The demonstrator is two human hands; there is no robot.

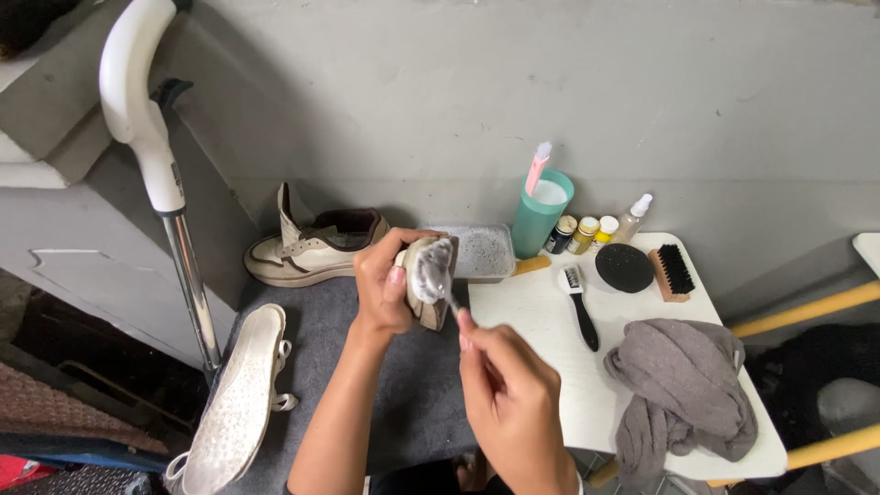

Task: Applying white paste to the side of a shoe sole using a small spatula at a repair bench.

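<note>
Both hands are busy over the grey mat: the left hand is closed around a small brown-edged sneaker, holding it sole side toward the camera, and the right hand is pinched shut on a thin brush whose head touches the sole. That sole is covered in grey-white foam, so the scrubbing looks well under way there; rinsing or wiping appears not yet done, since the lather sits thick and the grey cloth lies bunched and untouched on the white table. A second cream-and-brown sneaker stands upright by the wall beyond the mat, and a white insole or sole piece with laces lies at the mat's left edge; whether either has been cleaned I cannot tell

Just behind the held shoe sits a shallow clear tray of soapy water, with a teal cup holding a pink toothbrush beside it. Small bottles, a round black sponge, a wooden bristle brush and a black-handled brush line the table's far side, well apart from the hands. A crutch leans at the left. Nothing blocks the working hands
</note>
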